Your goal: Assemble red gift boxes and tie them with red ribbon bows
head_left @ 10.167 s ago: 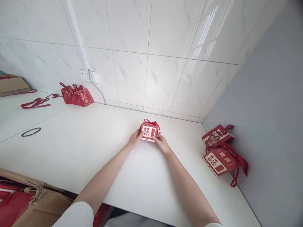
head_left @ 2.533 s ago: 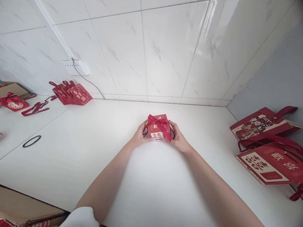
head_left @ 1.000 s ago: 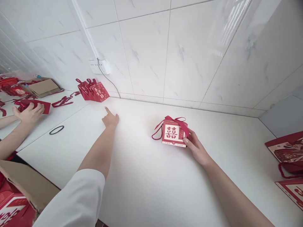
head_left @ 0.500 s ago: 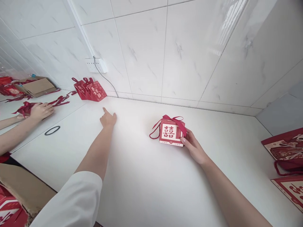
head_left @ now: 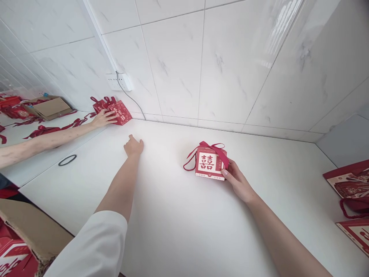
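Observation:
My right hand (head_left: 236,180) holds a small red-and-white gift box (head_left: 208,164) by its right side, thumb on the front face. A red ribbon bow (head_left: 212,148) sits on its top, and a twisted red cord handle (head_left: 188,164) hangs at its left. Just above the white table, my left hand (head_left: 133,146) is empty, its thumb and index finger apart and the other fingers partly hidden. Beyond it, a co-worker's hand (head_left: 104,118) touches the red paper boxes (head_left: 123,113) standing against the wall.
A black ring (head_left: 67,160) lies on the white table (head_left: 170,215) at left. An open carton (head_left: 31,227) with red boxes stands at lower left. Red gift bags (head_left: 350,184) are at the right edge. A wall socket (head_left: 119,82) has a grey cable running down to the table.
The co-worker's hand has moved from the ribboned item at left to the red paper boxes. My left index finger has drawn in a little. My right hand still holds the gift box.

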`<state>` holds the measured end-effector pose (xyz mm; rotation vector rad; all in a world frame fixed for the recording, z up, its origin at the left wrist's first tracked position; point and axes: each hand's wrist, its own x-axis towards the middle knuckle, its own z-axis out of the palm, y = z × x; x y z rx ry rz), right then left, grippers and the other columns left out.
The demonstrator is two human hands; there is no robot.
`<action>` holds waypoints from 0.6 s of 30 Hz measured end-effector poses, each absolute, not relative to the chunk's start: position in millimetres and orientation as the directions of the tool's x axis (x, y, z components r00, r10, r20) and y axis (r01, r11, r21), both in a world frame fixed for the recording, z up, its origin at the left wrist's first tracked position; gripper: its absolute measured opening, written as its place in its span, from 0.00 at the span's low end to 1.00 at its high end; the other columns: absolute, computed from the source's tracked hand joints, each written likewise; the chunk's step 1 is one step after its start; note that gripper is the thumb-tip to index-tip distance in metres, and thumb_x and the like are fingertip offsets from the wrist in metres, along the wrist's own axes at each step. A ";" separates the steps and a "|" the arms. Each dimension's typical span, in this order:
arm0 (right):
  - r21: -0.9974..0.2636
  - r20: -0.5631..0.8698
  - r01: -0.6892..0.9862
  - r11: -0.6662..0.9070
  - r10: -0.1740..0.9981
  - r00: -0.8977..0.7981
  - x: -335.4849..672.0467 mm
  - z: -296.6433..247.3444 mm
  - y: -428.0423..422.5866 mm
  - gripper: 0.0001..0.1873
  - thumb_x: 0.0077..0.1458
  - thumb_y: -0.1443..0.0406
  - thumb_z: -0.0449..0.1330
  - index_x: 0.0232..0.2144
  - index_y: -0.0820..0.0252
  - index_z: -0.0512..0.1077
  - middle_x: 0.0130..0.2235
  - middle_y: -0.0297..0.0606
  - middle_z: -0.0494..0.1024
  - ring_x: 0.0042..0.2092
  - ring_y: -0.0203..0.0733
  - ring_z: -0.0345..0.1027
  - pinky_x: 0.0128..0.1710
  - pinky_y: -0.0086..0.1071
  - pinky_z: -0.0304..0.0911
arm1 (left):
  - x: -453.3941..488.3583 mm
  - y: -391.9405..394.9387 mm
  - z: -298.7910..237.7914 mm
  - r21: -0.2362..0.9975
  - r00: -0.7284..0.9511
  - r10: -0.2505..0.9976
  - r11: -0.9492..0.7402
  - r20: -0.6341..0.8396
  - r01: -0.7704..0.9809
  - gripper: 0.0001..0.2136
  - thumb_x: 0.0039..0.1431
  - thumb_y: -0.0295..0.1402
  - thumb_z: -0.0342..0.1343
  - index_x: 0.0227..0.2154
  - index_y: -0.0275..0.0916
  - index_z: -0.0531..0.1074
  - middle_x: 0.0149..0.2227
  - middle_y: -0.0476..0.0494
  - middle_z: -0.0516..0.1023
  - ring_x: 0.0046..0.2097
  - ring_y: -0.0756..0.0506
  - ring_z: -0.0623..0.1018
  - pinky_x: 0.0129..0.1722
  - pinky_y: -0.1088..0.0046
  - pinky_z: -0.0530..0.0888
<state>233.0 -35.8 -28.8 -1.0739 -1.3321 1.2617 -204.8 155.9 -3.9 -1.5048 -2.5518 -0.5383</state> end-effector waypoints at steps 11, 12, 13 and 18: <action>-0.996 0.085 -0.031 0.081 0.986 -0.145 233.0 -27.9 -36.3 0.30 0.59 0.51 0.56 0.61 0.44 0.54 0.60 0.37 0.64 0.60 0.48 0.58 0.59 0.46 0.58 | -208.7 159.6 -9.0 0.254 -0.467 0.812 0.397 0.350 0.882 0.23 0.56 0.38 0.50 0.51 0.28 0.62 0.40 0.25 0.76 0.44 0.29 0.76 0.45 0.52 0.67; -0.996 0.088 -0.033 0.084 0.985 -0.146 233.1 -27.9 -36.3 0.30 0.59 0.51 0.56 0.61 0.44 0.53 0.60 0.37 0.64 0.60 0.48 0.58 0.59 0.46 0.58 | -208.2 159.2 -9.1 0.256 -0.456 0.811 0.383 0.366 0.887 0.22 0.56 0.38 0.51 0.51 0.28 0.63 0.39 0.25 0.76 0.44 0.29 0.75 0.44 0.52 0.67; -0.996 0.090 -0.035 0.086 0.985 -0.147 233.2 -27.9 -36.3 0.30 0.59 0.51 0.56 0.61 0.44 0.53 0.60 0.37 0.64 0.60 0.48 0.58 0.59 0.46 0.58 | -207.1 158.4 -9.0 0.255 -0.438 0.812 0.363 0.386 0.896 0.22 0.56 0.37 0.51 0.50 0.28 0.63 0.40 0.24 0.75 0.45 0.29 0.75 0.45 0.51 0.67; -0.996 0.089 -0.030 0.086 0.985 -0.145 233.2 -28.7 -35.9 0.30 0.59 0.51 0.56 0.61 0.44 0.53 0.59 0.38 0.65 0.59 0.48 0.59 0.58 0.46 0.59 | -194.3 142.3 -4.2 0.206 -0.256 0.821 0.173 0.510 0.963 0.17 0.57 0.36 0.50 0.48 0.35 0.65 0.47 0.31 0.72 0.53 0.32 0.69 0.54 0.53 0.61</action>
